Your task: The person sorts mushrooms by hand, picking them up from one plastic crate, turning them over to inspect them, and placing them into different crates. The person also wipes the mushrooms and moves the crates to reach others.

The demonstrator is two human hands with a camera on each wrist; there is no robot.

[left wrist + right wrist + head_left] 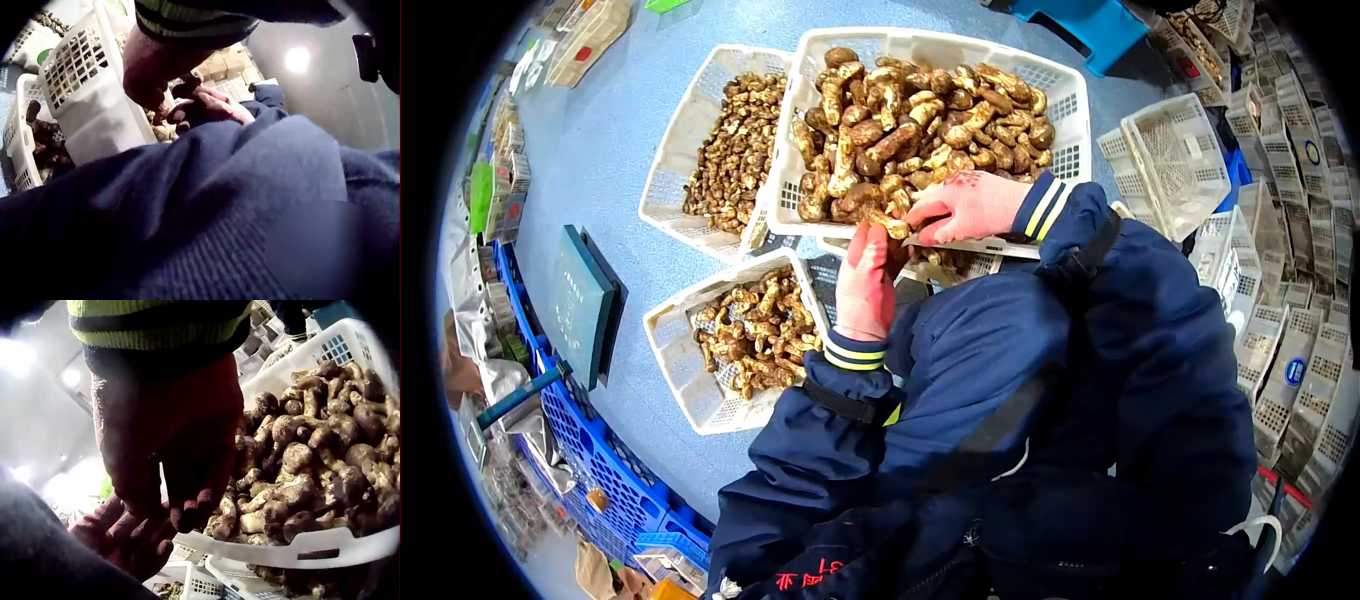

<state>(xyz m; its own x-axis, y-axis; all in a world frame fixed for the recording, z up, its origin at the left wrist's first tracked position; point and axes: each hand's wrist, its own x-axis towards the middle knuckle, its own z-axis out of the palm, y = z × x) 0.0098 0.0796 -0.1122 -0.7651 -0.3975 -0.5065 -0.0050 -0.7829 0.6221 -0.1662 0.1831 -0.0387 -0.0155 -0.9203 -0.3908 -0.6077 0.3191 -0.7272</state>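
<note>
Both hands wear pink gloves and meet at the near edge of a large white plastic crate (1078,112) heaped with brown-and-cream mushrooms (890,115). At its near left part, a mushroom (887,221) sits between the fingertips. My left hand (865,295) grips it from below, fingers pointing up. From the right my right hand (978,208) pinches at its other end, thumb and fingers bent toward the left hand. In the right wrist view, the right hand (169,444) is in shadow, its fingertips beside the left hand's fingers (125,540); the mushroom is hidden there.
A white crate of small mushrooms (670,170) stands left of the large one, another crate with longer mushrooms (668,345) nearer me. A teal box-shaped object (583,305) stands farther left. White baskets (1180,150) lie right, beside stacked ones (1285,340). A blue stool (1100,28) stands behind.
</note>
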